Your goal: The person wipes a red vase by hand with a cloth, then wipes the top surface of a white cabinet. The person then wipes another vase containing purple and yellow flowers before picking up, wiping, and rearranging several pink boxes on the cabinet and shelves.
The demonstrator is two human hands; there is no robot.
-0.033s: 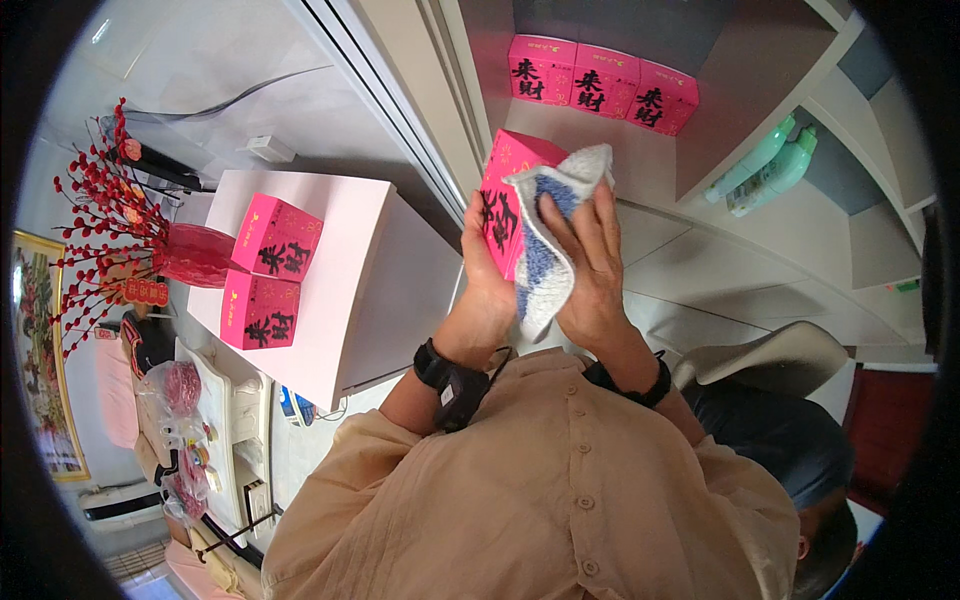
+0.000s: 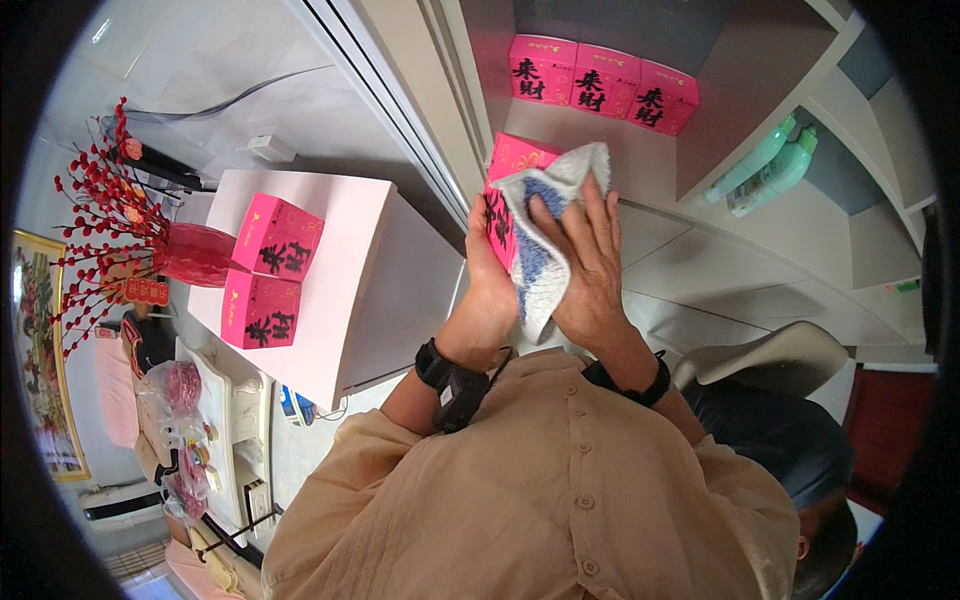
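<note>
In front of my chest, my left hand point(image 2: 487, 268) grips a bright pink carton point(image 2: 510, 157) with black lettering, its fingers along the left side. My right hand point(image 2: 590, 265) presses a white and blue terry cloth point(image 2: 543, 292) against the carton's right side, fingers stretched over the fabric. Much of the carton lies hidden behind the cloth and my hands. On the white cabinet top to my left stand two matching cartons, a farther pink carton point(image 2: 270, 230) and a nearer pink carton point(image 2: 258, 305). Three more pink cartons point(image 2: 606, 82) sit in a row on the shelf ahead.
A red vase point(image 2: 195, 254) of red berry branches stands beside the cartons on the white cabinet point(image 2: 345, 215). Green bottles point(image 2: 780, 172) occupy a shelf compartment at the right. Behind them, nearer me, are a beige chair point(image 2: 790, 355) and a person in dark clothing point(image 2: 770, 435).
My right hand and the cloth have shifted slightly down and left across the carton. The carton's top has turned a little and sits slightly lower.
</note>
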